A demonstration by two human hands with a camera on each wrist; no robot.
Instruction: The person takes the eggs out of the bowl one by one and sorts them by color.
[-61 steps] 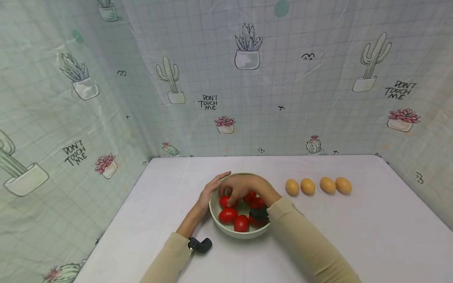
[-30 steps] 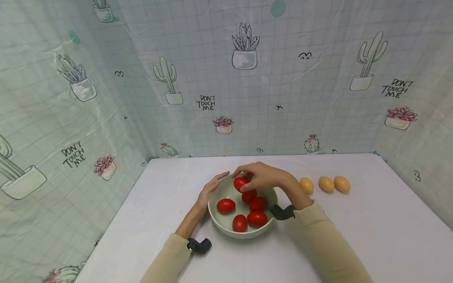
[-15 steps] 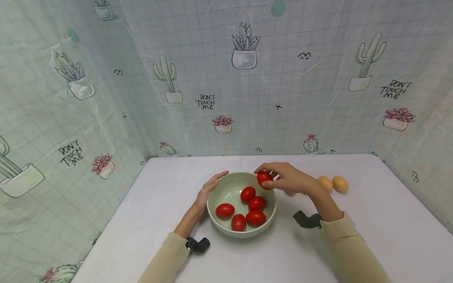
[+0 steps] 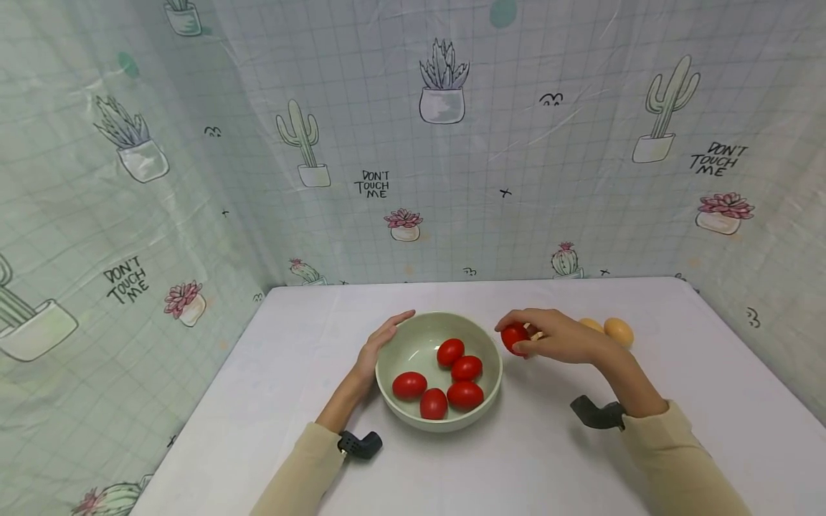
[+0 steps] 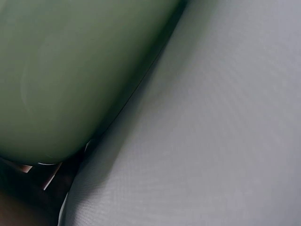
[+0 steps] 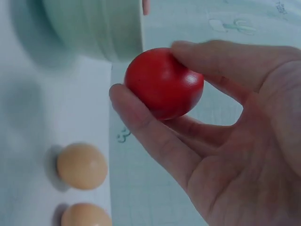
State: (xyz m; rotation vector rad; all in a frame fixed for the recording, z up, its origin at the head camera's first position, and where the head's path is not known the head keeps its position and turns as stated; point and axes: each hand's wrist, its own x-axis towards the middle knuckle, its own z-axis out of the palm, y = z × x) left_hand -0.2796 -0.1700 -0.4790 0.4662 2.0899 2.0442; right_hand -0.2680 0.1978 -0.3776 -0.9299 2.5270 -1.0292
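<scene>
A pale green bowl stands mid-table with several red eggs inside. Against its left outer side rests my left hand, fingers extended along the wall. In the left wrist view the bowl's wall fills the upper left, and the fingers are mostly hidden in dark shadow. To the right of the bowl, my right hand pinches one red egg between thumb and fingertips. It hangs over the table, outside the rim.
Tan eggs lie in a row at the back right, partly hidden behind my right hand; two tan eggs show in the right wrist view. The white table meets a cactus-print cloth at the back.
My right hand has taken a red egg from the bowl, lifted it over the rim and carried it right. My left hand has stayed at the bowl.
</scene>
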